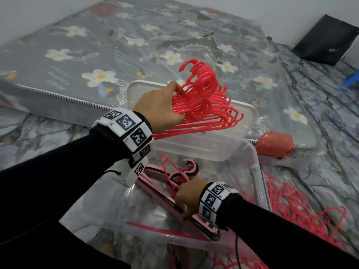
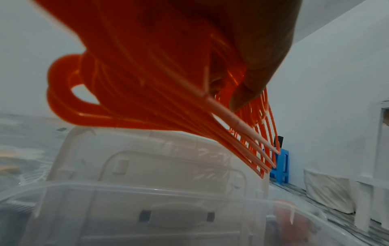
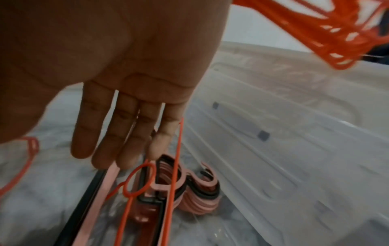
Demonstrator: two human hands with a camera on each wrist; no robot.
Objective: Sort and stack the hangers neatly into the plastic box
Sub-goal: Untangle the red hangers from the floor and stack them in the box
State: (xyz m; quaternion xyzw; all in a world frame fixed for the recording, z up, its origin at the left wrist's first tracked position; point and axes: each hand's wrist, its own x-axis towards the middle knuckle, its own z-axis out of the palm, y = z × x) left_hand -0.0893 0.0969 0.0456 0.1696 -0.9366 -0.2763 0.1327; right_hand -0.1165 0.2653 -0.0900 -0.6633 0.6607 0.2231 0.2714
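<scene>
My left hand [image 1: 171, 103] grips a thick bundle of red hangers [image 1: 206, 98] by their necks and holds it in the air over the box lid [image 1: 246, 113]. In the left wrist view my thumb [image 2: 248, 93] presses on the bundle [image 2: 147, 83]. My right hand [image 1: 184, 197] is inside the clear plastic box [image 1: 258, 171]. Its straight fingers [image 3: 118, 149] rest on a flat stack of pink and black hangers [image 3: 195, 196]. One thin red hanger [image 3: 172, 174] lies across that stack.
The lid leans against a flowered mattress [image 1: 97, 55] behind the box. A loose pile of red hangers [image 1: 301, 210] lies on the floor to the right. Beyond it are a red plastic bag [image 1: 275, 142], a black bag [image 1: 326, 39] and a blue stool [image 1: 351, 78].
</scene>
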